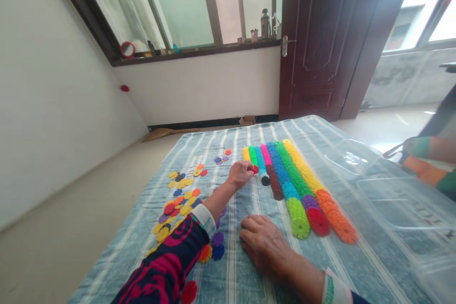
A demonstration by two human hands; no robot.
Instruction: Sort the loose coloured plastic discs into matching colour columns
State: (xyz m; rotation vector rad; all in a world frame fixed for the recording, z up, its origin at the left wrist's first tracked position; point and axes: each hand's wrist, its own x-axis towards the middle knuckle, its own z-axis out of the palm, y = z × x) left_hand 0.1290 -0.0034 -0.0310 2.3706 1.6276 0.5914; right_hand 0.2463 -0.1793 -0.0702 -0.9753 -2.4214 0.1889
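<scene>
My left hand (241, 174) reaches out over the cloth with its fingers pinched on a small red notched disc (255, 169). The disc is at the lower part of the short rows, close to a green row (252, 155) and a light blue row (261, 164) ending in a black disc (265, 180). Palm down, my right hand (265, 244) rests on the cloth, fingers loosely bent and nothing visible in them. To its right lie long overlapping rows of plastic discs: a blue one ending in lime discs (298, 218), a green one ending in red (318, 222), a yellow one ending in orange (337, 216).
Loose mixed-colour discs (185, 199) lie scattered left of my left arm. Clear plastic boxes (402, 204) and a lid-like clear container (351, 157) stand at the right. Striped cloth (235, 289) covers the table. Beyond are a door (320, 47) and a window sill (199, 52).
</scene>
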